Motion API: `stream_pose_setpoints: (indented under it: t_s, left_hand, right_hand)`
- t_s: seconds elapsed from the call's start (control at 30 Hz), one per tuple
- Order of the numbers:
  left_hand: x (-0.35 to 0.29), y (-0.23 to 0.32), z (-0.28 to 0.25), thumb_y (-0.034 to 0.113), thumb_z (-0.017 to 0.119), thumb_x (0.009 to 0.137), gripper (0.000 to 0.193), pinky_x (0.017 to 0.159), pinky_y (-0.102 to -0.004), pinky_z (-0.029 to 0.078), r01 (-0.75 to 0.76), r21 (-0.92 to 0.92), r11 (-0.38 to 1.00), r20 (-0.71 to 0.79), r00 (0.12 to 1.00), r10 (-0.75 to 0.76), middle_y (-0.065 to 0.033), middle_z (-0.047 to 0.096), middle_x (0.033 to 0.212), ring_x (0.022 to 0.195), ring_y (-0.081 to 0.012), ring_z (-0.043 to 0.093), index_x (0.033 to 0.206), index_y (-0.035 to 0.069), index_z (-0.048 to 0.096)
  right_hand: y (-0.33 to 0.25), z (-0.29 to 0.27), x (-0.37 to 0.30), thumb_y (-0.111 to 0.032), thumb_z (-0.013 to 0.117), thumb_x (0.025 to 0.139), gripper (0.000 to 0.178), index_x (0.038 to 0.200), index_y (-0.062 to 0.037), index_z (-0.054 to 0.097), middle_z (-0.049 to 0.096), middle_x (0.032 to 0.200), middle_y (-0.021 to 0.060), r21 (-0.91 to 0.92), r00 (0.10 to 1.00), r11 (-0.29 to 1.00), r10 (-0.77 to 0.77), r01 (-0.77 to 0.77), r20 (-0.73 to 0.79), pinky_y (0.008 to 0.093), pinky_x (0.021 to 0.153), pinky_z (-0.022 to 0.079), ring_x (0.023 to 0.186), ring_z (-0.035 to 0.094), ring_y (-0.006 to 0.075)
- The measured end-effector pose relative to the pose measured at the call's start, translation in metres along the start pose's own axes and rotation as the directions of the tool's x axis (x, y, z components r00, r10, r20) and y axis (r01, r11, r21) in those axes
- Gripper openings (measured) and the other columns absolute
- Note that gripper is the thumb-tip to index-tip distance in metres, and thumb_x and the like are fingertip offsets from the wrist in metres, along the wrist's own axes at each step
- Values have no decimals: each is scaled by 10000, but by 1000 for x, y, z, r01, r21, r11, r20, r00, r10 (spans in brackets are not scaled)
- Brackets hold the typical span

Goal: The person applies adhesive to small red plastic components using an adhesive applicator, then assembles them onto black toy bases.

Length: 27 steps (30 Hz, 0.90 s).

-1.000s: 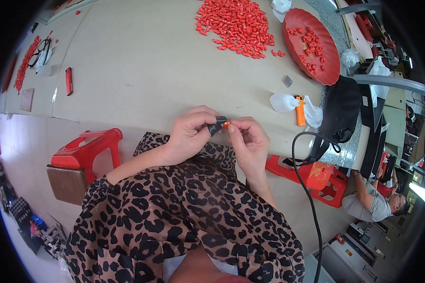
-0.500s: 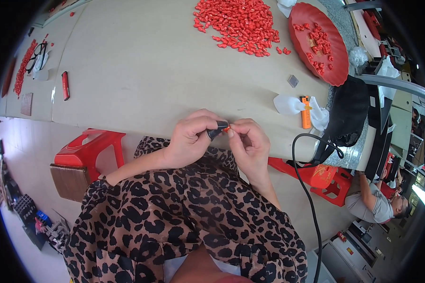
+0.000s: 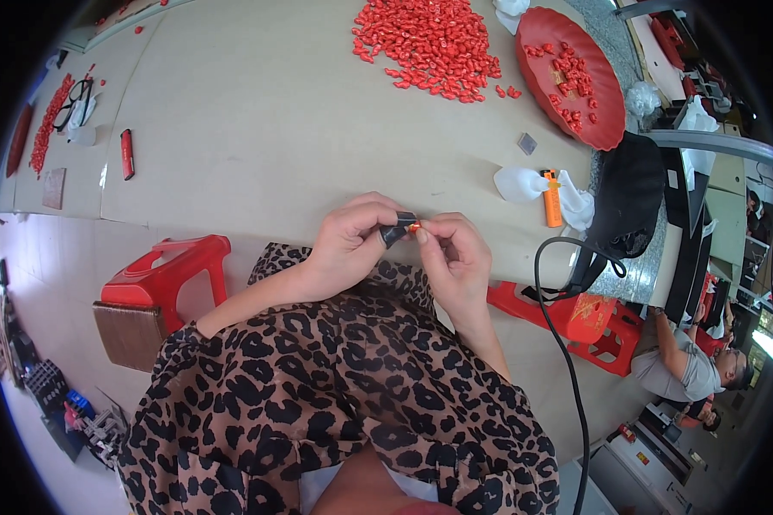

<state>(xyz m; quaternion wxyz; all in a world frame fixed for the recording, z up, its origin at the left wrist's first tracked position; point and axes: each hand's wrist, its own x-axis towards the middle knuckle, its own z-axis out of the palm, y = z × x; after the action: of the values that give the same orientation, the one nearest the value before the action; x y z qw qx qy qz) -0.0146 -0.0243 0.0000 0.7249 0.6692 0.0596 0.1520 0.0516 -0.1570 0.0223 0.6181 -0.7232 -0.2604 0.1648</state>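
Observation:
My left hand [image 3: 352, 243], with black covers on its thumb and a fingertip, pinches a small shiny red piece [image 3: 415, 228] at the table's near edge. From the other side, the closed fingertips of my right hand [image 3: 459, 257] meet the same piece. Fingers hide most of it, so its exact shape cannot be made out. Farther off lies a large heap of small red knobbly pieces [image 3: 429, 47]. To the right of that heap, a red scalloped plate [image 3: 605, 90] carries several more.
Right of my hands lie a white squeeze bottle [image 3: 517, 184], an orange lighter [image 3: 551, 204], white tissue [image 3: 577, 209] and a black bag [image 3: 631, 197] with a cable. A red lighter [image 3: 127, 154] and glasses [image 3: 70, 105] lie left. Red stools [image 3: 176, 270] stand below; a person [image 3: 683, 365] sits far right.
The table and its things have shifted slightly in the picture as the view turned. My hands remain together around the small red piece, with only slight finger movement.

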Motion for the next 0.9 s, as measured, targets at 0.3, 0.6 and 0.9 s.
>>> stream_pose_setpoints:
  t_s: [0.3,0.6,0.9]
  left_hand:
    - [0,-3,2,-142,459,670,202,595,-239,400,-66,100,993,-27,997,69,-82,549,785,706,-166,519,777,2,552]
    - [0,-3,1,-127,454,718,177,658,-235,425,-24,87,996,0,1000,25,-81,539,800,760,-150,518,790,-6,562]
    - [-1,-7,0,-118,469,727,166,664,-234,426,-3,99,995,18,1000,1,-81,527,819,772,-151,517,815,-9,559]
  right_hand:
    - [2,4,1,36,524,744,64,796,11,497,523,748,85,-58,998,996,-64,64,10,214,548,423,632,523,128]
    - [5,4,1,54,506,741,79,809,18,484,521,770,94,-43,998,998,-54,54,15,215,566,434,653,534,132]
    - [7,3,1,47,502,747,67,806,20,485,524,766,91,-41,999,999,-32,32,16,208,558,430,653,532,119]
